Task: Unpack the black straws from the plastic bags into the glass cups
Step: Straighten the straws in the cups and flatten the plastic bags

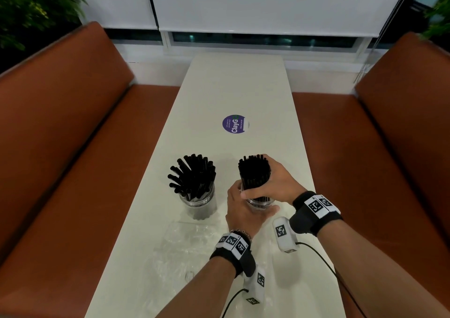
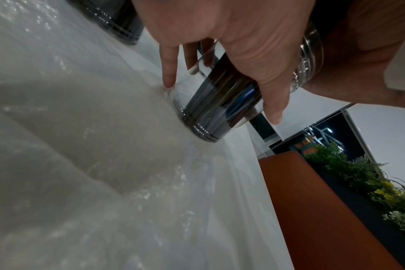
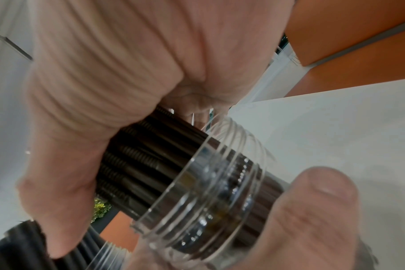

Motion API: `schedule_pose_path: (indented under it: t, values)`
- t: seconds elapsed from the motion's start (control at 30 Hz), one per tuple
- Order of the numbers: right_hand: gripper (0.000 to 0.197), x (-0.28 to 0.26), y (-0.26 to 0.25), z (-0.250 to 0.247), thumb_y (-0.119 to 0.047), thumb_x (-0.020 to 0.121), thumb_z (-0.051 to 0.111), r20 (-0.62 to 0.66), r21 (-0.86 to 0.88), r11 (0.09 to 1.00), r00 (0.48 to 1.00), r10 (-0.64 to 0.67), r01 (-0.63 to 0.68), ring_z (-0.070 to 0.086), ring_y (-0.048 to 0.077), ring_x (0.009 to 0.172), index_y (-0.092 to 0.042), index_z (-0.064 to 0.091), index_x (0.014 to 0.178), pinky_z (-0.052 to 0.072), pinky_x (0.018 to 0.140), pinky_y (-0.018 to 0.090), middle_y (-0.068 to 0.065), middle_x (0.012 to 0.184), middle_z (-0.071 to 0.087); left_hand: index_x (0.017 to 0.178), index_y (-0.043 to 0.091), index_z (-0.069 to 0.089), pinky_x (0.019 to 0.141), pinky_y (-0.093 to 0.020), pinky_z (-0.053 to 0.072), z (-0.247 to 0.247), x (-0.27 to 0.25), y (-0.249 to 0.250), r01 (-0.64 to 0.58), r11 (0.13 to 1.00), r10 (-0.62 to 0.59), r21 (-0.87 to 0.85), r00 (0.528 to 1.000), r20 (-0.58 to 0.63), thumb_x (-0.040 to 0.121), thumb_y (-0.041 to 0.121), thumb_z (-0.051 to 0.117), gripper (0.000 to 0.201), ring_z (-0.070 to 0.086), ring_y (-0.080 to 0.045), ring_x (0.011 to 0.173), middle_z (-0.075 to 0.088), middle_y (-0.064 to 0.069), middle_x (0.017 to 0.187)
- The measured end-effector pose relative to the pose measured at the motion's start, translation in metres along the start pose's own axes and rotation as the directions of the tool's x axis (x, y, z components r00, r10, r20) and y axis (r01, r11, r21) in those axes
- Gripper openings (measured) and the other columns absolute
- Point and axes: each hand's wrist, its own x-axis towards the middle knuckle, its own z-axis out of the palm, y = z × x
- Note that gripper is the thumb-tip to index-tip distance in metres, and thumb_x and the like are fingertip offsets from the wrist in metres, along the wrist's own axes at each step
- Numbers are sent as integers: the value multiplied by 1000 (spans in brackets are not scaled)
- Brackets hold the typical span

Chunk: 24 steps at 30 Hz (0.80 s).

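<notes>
Two clear glass cups stand on the white table [image 1: 219, 86]. The left cup [image 1: 201, 204] holds a fanned bundle of black straws [image 1: 192, 176] and nobody touches it. My left hand [image 1: 239, 210] wraps around the right cup [image 1: 258, 202] from the near side; the left wrist view shows its fingers [image 2: 272, 102] curled round the glass [image 2: 215, 107]. My right hand [image 1: 272, 181] grips a tight bundle of black straws [image 1: 254, 171] standing in that cup. The right wrist view shows the straws [image 3: 150, 164] passing through the cup's threaded rim [image 3: 197, 191].
Crumpled clear plastic bags [image 1: 185, 239] lie on the table in front of the cups, filling the left wrist view [image 2: 92, 155]. A round purple sticker [image 1: 235, 124] lies farther back. Orange benches [image 1: 73, 135] run along both sides of the narrow table.
</notes>
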Motion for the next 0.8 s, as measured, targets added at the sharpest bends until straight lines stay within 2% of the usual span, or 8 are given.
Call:
schedule_pose_path:
  t: [0.1, 0.23, 0.4, 0.5, 0.57, 0.67, 0.73, 0.8]
  values:
    - [84, -1, 3, -1, -25, 53, 104, 13, 22, 1000, 1000, 18, -18, 70, 15, 113, -30, 59, 123, 57, 104, 45, -7, 118, 72, 152, 23, 33, 103, -24, 42, 0, -1, -1, 2, 1000, -2, -10, 1000, 6, 56, 35, 101, 118, 53, -21, 133, 47, -1, 151]
    - [101, -2, 7, -3, -29, 51, 105, 14, 3, 999, 999, 40, -40, 63, 13, 124, -32, 52, 137, 51, 112, 46, -10, 128, 67, 157, 22, 28, 101, -19, 35, -4, -4, 1, -5, 999, 7, -48, 999, 43, 59, 29, 102, 123, 43, -4, 120, 43, -1, 155]
    - [132, -17, 4, -15, -35, 52, 105, 8, -40, 998, 999, 53, -52, 41, 5, 141, -34, 28, 159, 33, 121, 36, -16, 153, 46, 163, 23, 15, 111, -22, 33, -8, -10, -4, 33, 999, -32, -20, 998, 61, 60, 31, 102, 135, 39, -18, 147, 30, -1, 165]
    - [140, -37, -1, -26, -44, 48, 105, -106, -87, 996, 994, 25, -34, 37, 2, 146, -36, 23, 161, 29, 120, 31, -16, 160, 42, 158, 27, 31, 111, -21, 36, -21, -23, -25, 51, 999, -52, 17, 998, 46, 62, 29, 100, 118, 43, -16, 143, 37, 6, 157]
    - [127, -59, -8, -27, -47, 50, 104, -244, -140, 990, 968, -62, 28, 46, 5, 141, -35, 34, 155, 34, 117, 29, -16, 153, 50, 137, 33, 52, 105, -25, 47, -42, -34, -47, 39, 999, -39, 9, 999, 7, 62, 20, 99, 89, 55, -17, 131, 51, 7, 141]
    - [80, -101, -24, -5, -44, 59, 99, -384, -186, 966, 891, -241, 181, 64, 2, 112, -32, 60, 127, 47, 98, 15, -21, 124, 66, 113, 29, 62, 87, -28, 56, -85, -43, -68, 67, 998, -66, 4, 989, -134, 62, 9, 98, 65, 66, -13, 105, 65, 5, 120]
    - [62, -122, -32, 22, -45, 63, 96, -317, -147, 966, 915, -249, 212, 68, 2, 104, -32, 67, 117, 51, 90, 10, -20, 112, 71, 108, 27, 60, 79, -26, 55, -115, -37, -74, 69, 998, -67, 0, 971, -227, 61, 9, 100, 64, 68, -14, 98, 67, 4, 112]
    - [65, -125, -30, 50, -48, 66, 95, -158, -108, 977, 967, -200, 184, 68, 1, 108, -34, 67, 123, 55, 95, 15, -20, 115, 72, 117, 24, 57, 80, -24, 54, -139, -24, -75, 58, 998, -56, -1, 962, -268, 60, 13, 102, 74, 67, -19, 103, 65, 5, 116]
